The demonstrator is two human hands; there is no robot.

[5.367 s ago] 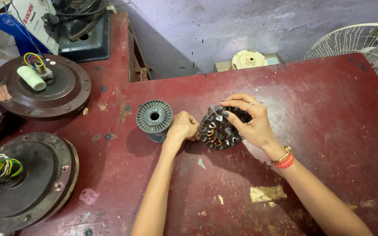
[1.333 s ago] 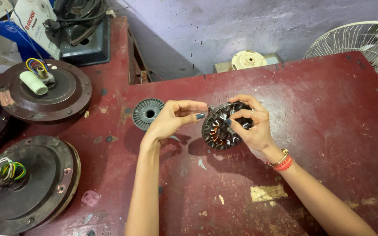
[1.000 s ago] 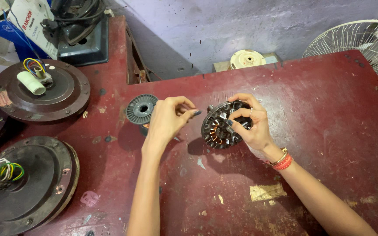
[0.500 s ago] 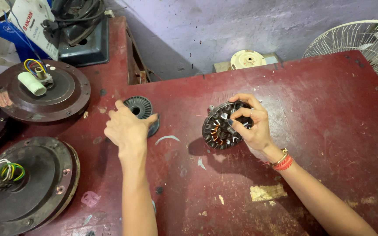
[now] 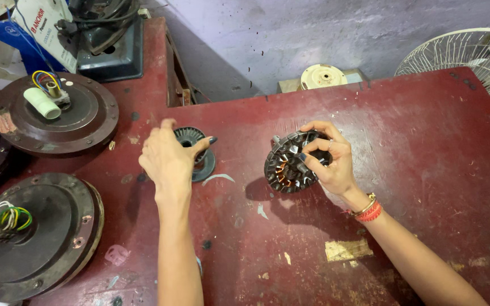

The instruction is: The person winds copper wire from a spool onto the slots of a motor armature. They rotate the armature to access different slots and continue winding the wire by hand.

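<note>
A: Fingers first — what's the right hand (image 5: 330, 164) doing?

B: Fingers clenched round the stator (image 5: 289, 161), thumb on the near face, other fingertips over the far rim. It's tilted up on edge, just above the red workbench (image 5: 426, 147), centre-right.

A: And the left hand (image 5: 168, 161)?

B: Fingers loosely spread, not gripping. Thumb and palm sit over the small dark ribbed disc (image 5: 197, 153), which lies flat on the bench, left of the stator. Can't tell if the thumb actually touches it.

A: How does the stator look?

B: Round, grey steel laminations w/ radial slots, copper windings showing orange inside, pale insulation strips btwn the poles.

A: Packages, labels?

B: Far left corner: white label card w/ red and dark print (image 5: 43, 28), leaning, over a blue box (image 5: 26, 48). Beside it, a dark metal machine (image 5: 109, 39) on the bench's far edge.

A: Rest?

B: Brown fan motor housing (image 5: 58, 116) far left, w/ white cylinder capacitor (image 5: 42, 103) and yellow/blue/red wires. Second housing (image 5: 35, 235) near left, green/yellow wires. Cream round cover (image 5: 323, 76) beyond the far edge, white fan guard (image 5: 472, 54) far right. Red and gold bangles (image 5: 368, 209) on the right wrist.
</note>
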